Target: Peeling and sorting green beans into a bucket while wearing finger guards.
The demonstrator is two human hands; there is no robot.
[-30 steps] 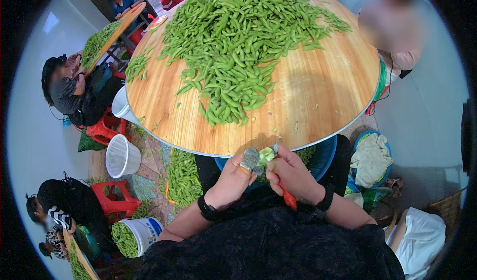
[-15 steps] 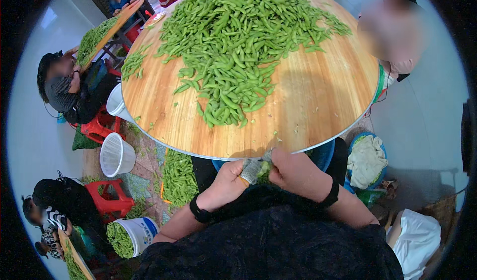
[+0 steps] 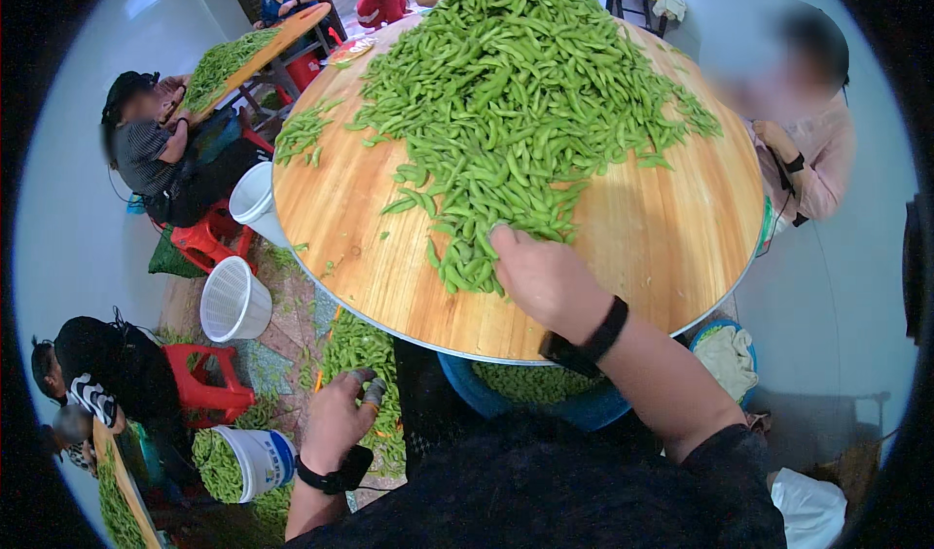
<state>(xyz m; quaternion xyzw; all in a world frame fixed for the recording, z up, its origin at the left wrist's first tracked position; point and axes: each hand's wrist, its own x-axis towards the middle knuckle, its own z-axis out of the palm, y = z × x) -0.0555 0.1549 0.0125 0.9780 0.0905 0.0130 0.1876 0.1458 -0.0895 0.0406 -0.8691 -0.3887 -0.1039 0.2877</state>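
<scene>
A large heap of green soybean pods (image 3: 525, 91) covers much of the round wooden table (image 3: 671, 247). My right hand (image 3: 545, 276) has its curled fingers at the near end of the heap, closed on pods there; the fingertips are partly hidden, and a grey cover shows on one. To the lower left, my left hand (image 3: 336, 418) hangs over a pile of green pods or hulls (image 3: 365, 349) on the floor. Its fingers are apart, with grey covers on the tips, and nothing shows in it. Both wrists wear black bands.
Below the table's near edge sits a blue tub (image 3: 584, 408) with green beans in it. At left stand a white basket (image 3: 235, 299), a white bucket of pods (image 3: 248, 461) and red stools (image 3: 204, 384). People sit at other tables; one person (image 3: 812, 160) sits at right.
Earlier both hands were together at the table's near edge, around a green pod. They have parted: the right moved forward to the heap, the left down and left. The view has shifted too.
</scene>
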